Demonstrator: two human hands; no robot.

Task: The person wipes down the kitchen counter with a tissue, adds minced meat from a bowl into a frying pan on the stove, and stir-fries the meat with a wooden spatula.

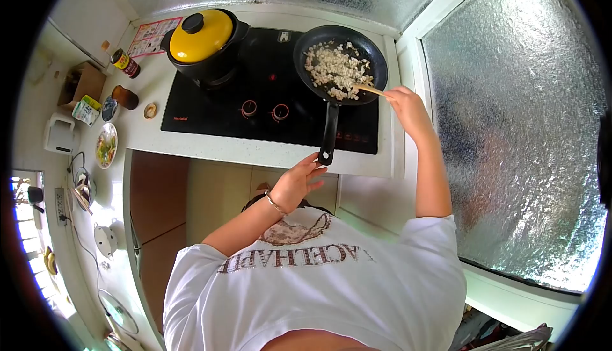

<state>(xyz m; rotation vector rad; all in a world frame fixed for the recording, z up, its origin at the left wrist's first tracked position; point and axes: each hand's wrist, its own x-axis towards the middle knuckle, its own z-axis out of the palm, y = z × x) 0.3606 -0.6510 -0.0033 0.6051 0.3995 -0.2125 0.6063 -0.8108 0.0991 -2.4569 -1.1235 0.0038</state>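
Observation:
A black frying pan (379,64) sits at the right of the cooktop, holding small pale chopped pieces of food (338,67). My right hand (409,114) is closed round a wooden spatula (371,89), whose far end is down in the food at the pan's right side. The pan's handle (329,128) points toward me. At its end is my left hand (296,184), fingers apart and not wrapped round it; whether the fingertips touch the handle I cannot tell.
The black cooktop (210,106) also carries a dark pot with a yellow lid (204,35). Along the left counter stand a sauce bottle (125,63), a brown jar (125,97) and a plate of cut vegetables (106,146). A textured glass panel (503,128) borders the right side.

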